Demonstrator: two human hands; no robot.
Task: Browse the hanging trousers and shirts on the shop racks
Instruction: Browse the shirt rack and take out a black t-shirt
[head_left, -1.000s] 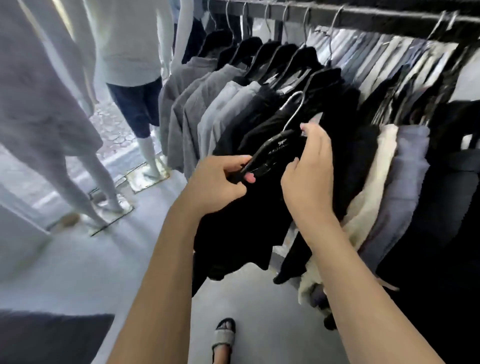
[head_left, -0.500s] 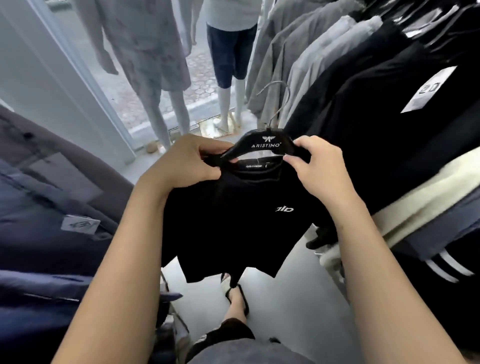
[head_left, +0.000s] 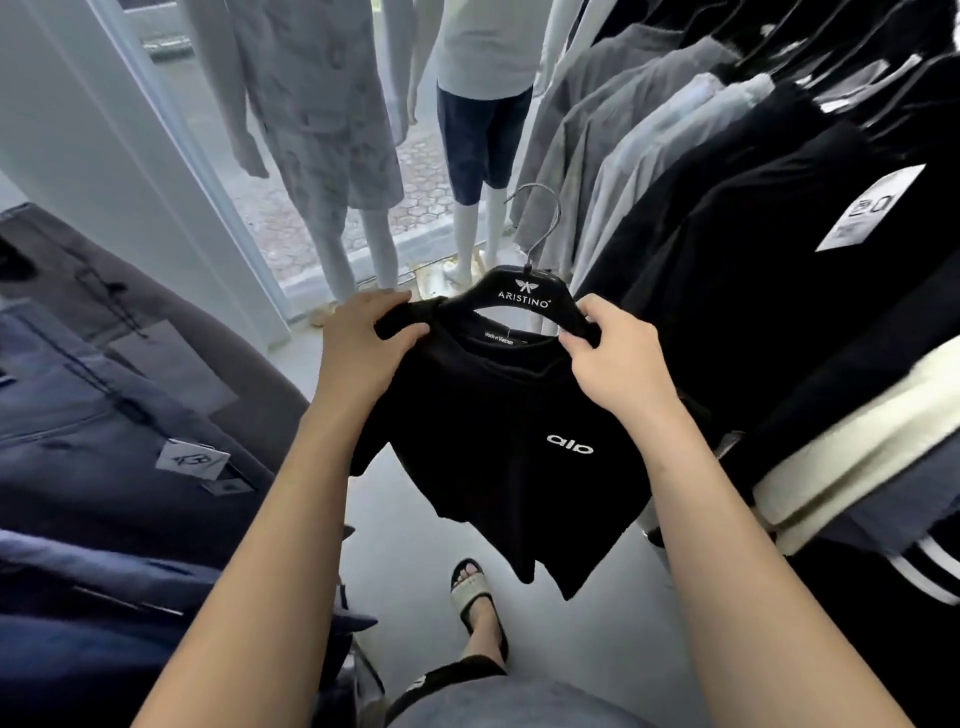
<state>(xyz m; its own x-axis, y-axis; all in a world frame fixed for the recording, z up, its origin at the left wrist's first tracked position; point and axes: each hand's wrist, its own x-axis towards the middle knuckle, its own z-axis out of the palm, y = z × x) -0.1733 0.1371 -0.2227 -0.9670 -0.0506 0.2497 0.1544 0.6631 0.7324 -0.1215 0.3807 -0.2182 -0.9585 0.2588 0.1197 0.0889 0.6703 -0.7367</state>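
The left hand (head_left: 363, 343) and right hand (head_left: 618, 358) each curl round one shoulder end of a black hanger (head_left: 524, 296), holding it level, its long axis running hand to hand, its hook (head_left: 543, 218) pointing up and away. Between the hands the hanger reads "ARISTINO"; the black shirt (head_left: 493, 447) hanging below them, off the rack, shows a neck label "Made in Vietnam" and a white "alp"-like chest logo.

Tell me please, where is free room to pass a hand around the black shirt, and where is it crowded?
Free: the grey floor between the folded dark trousers and the black shirt held by the left hand and right hand. Crowded: the rack garments at right hang packed together.
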